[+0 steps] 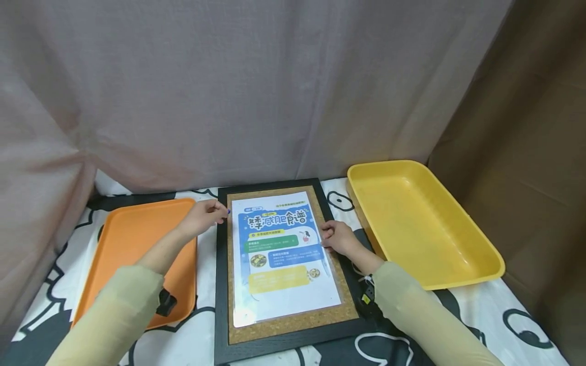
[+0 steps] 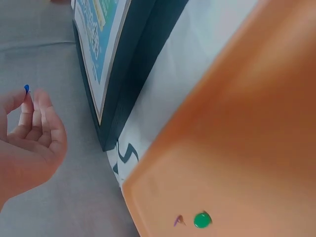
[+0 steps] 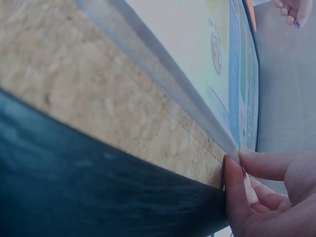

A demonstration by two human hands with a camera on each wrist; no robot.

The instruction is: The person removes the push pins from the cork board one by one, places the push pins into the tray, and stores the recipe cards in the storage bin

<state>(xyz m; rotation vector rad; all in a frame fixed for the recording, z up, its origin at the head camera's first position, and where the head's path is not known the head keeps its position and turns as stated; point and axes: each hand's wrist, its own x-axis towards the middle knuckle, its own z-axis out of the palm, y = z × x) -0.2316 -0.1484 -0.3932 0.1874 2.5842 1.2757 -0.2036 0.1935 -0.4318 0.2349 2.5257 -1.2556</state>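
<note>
A printed poster in a clear sheet (image 1: 279,254) lies on a black-framed cork board (image 1: 297,321). Between thumb and fingertip, my left hand (image 1: 204,217) pinches a small blue push pin (image 2: 26,89), held near the poster's upper left corner. Whether the pin touches the board cannot be told. On the other side, my right hand (image 1: 341,239) pinches the poster's right edge; the right wrist view shows that edge lifted slightly off the cork (image 3: 123,98). In the left wrist view, a green push pin (image 2: 202,220) and a small purple-tipped pin (image 2: 178,220) lie in the orange tray (image 2: 237,163).
Left of the board is the orange tray, partly under my left forearm. A deep yellow tray (image 1: 421,223) stands at the right. A patterned black-and-white cloth (image 1: 187,340) covers the table, with grey curtains (image 1: 256,91) behind. Dark devices sit by both sleeves.
</note>
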